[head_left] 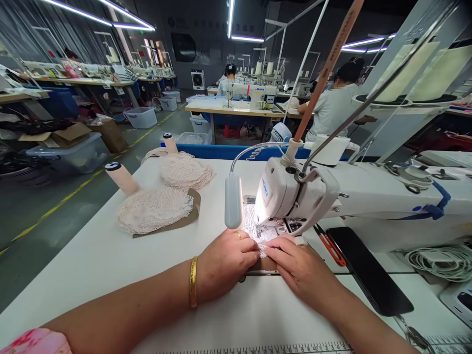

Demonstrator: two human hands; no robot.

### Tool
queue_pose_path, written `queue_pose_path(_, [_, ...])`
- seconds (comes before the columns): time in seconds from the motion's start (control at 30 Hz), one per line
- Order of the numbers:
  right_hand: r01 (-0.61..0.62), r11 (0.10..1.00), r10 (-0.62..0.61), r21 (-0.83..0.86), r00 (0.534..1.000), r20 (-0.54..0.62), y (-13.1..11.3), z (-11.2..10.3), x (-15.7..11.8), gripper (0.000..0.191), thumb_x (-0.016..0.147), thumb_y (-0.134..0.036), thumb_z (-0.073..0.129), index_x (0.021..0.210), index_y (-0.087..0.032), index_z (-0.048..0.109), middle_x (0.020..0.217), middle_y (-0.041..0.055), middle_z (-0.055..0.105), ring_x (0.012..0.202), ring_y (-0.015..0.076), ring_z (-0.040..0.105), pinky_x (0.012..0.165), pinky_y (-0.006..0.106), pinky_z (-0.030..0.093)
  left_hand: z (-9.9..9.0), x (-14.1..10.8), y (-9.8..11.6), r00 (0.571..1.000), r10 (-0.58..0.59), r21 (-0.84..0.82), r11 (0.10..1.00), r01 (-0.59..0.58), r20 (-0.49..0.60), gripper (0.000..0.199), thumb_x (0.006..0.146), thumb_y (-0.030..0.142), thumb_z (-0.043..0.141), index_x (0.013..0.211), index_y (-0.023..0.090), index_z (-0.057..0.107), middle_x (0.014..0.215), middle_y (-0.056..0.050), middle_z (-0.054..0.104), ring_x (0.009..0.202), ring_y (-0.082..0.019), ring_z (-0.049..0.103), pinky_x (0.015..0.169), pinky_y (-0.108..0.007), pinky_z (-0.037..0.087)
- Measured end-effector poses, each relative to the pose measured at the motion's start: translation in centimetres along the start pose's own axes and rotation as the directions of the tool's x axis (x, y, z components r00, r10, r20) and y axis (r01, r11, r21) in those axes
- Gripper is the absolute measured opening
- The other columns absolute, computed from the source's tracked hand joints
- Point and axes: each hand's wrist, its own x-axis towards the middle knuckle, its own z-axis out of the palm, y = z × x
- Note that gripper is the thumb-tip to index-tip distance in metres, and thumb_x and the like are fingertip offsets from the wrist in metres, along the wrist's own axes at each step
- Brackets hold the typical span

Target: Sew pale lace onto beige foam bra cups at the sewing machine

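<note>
From here I see the white table (177,260) first, its left edge slanting away beside the yellow floor line and a ruler (258,350) printed along its near edge. The white machine (295,191) reaches in from the table's right side, its head over the middle.

At the head, the left hand (230,260) has its fingers curled together on the lace (258,236); I can't tell whether they pinch it. The right hand (298,263) is loosely open, fingers stretched, tips pressing on the lace from the other side.

Toward the far left corner sit two piles of pale lace: the front pile (157,210) on brown card (194,206), the back pile (186,170) behind it, toward the far edge. Right of the right hand lies a dark phone (370,270), slanting toward the near edge.

A grey lamp (232,200) hangs from a bent neck just left of the machine's head. The white lace itself lies under that head, between the hands. One spool (123,179) stands by the front pile, another (170,143) behind the back pile. Red snips (332,246) lie beside the phone.
</note>
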Motion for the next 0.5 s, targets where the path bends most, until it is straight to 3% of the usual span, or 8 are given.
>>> queue_pose_path(0.2, [-0.008,0.999,0.008,-0.033,1.0,-0.002,0.2,0.4,0.1,0.042,0.09,0.006,0.047,0.116,-0.019,0.068,0.109,0.0085,0.075,0.1,0.0275,0.066,0.078,0.038,0.054,0.1,0.1,-0.4,1.0,-0.014,0.005,1.0,0.014,-0.002,0.021,0.094,0.006,0.057,0.1,0.018,0.074,0.096,-0.008,0.076,0.087,-0.021,0.068,0.084,-0.036,0.052])
queue_pose_path(0.5, [-0.122,0.986,0.126,-0.118,0.992,0.028,1.0,1.0,0.0,0.045,0.094,-0.002,0.045,0.123,-0.026,0.07,0.111,0.0088,0.076,0.087,0.0248,0.069,0.064,0.034,0.053,0.3,0.7,-1.5,0.998,-0.038,0.037,0.999,0.039,-0.042,0.026,0.101,0.01,0.051,0.095,0.018,0.076,0.091,-0.006,0.074,0.084,-0.019,0.066,0.088,-0.035,0.051])
